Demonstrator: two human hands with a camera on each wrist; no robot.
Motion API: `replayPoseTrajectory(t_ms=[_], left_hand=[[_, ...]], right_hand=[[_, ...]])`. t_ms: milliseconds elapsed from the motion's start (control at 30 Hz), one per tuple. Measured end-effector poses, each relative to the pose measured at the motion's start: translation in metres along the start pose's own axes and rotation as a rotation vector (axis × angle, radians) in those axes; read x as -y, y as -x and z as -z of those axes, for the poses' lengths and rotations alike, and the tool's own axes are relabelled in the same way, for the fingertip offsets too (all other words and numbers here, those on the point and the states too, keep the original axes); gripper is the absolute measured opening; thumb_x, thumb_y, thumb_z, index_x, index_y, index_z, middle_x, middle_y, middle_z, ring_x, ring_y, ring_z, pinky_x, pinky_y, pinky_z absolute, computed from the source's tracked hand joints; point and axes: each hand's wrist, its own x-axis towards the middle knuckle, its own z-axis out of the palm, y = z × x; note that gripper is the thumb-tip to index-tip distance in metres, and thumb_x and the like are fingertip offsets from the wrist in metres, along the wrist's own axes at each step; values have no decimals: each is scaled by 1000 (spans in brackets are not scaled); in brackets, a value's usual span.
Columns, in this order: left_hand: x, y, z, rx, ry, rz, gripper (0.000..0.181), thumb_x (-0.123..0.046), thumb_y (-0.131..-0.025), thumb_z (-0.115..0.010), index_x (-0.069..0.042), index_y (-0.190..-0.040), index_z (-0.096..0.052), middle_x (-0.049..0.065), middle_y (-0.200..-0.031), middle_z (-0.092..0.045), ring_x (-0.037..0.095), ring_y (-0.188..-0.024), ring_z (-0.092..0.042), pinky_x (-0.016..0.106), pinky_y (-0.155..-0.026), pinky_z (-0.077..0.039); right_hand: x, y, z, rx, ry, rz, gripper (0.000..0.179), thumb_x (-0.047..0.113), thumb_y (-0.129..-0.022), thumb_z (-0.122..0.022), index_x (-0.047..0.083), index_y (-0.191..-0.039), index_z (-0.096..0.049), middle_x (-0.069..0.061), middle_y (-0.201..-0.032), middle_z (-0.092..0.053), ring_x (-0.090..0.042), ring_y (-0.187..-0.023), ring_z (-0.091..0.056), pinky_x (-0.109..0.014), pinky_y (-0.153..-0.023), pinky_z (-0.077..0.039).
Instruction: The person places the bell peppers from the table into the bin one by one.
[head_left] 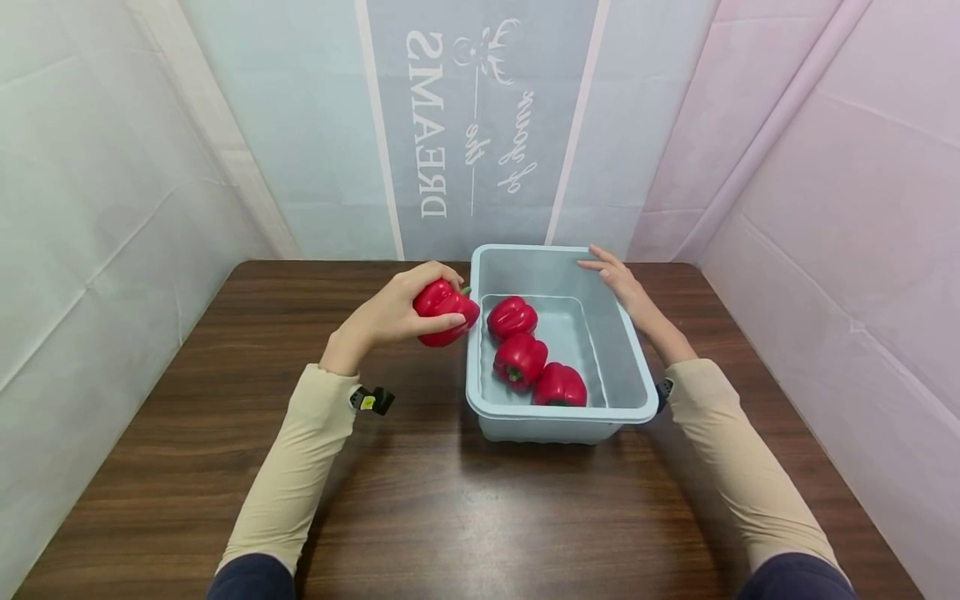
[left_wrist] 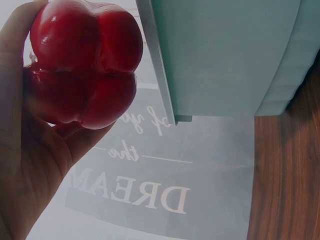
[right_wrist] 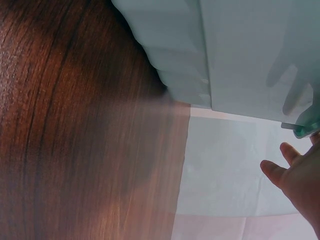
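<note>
My left hand (head_left: 393, 307) grips a red bell pepper (head_left: 448, 315) beside the left rim of a pale blue-grey plastic bin (head_left: 558, 414). In the left wrist view the pepper's lobed underside (left_wrist: 82, 65) faces the camera, and the bin's outer wall (left_wrist: 220, 60) stands to its right. Inside the bin lie a red bell pepper (head_left: 512, 317) at the back, another (head_left: 520, 361) in the middle and a third (head_left: 560, 386) near the front wall. My right hand (head_left: 624, 287) rests at the bin's right rim near the far corner, its fingers extended.
The bin stands on a dark wood-grain table (head_left: 420, 500), toward its far edge. A pale fabric backdrop (head_left: 322, 125) with mirrored lettering hangs behind, and white sheets (head_left: 847, 208) enclose both sides.
</note>
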Motion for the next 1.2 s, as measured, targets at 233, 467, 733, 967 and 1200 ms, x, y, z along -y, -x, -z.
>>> replayPoseTrajectory(t_ms=[233, 467, 733, 967, 1200], left_hand=[[2, -2, -4, -8, -4, -26, 36, -13, -77, -74, -2, -106, -55, 9, -107, -57, 19, -93, -55, 32, -73, -53], [0, -4, -10, -14, -2, -32, 34, -13, -77, -73, -5, -104, -54, 7, -107, -56, 17, -93, -55, 32, -73, -53], [-4, -6, -16, -25, -7, -22, 35, -13, -76, -74, -5, -104, -54, 9, -108, -57, 17, -93, -55, 32, -73, -53], [25, -12, -24, -38, -13, -23, 38, -23, -75, -76, -14, -105, -55, 1, -109, -57, 14, -94, -54, 31, -71, -54], [9, -13, -22, -19, -13, -13, 37, -13, -76, -74, -5, -105, -54, 8, -108, -56, 18, -93, -55, 32, -72, -54]], right_hand=[[-1, 1, 0, -4, 28, 30, 42, 11, -97, -30, -7, -134, -42, -16, -153, -13, -34, -140, -7, -66, -103, -17], [-2, 2, 3, 9, 33, 43, 42, 11, -97, -30, -7, -134, -42, -17, -153, -13, -33, -141, -5, -65, -104, -15], [-3, 3, 7, 19, 34, 45, 42, 11, -98, -30, -6, -134, -41, -16, -153, -13, -34, -141, -5, -65, -104, -14], [-6, 2, 7, 17, 30, 45, 42, 12, -98, -30, -6, -134, -42, -15, -153, -13, -34, -140, -6, -65, -104, -16], [-6, 2, 6, 21, 17, 53, 43, 11, -97, -30, -6, -135, -40, -16, -153, -13, -34, -141, -6, -66, -103, -18]])
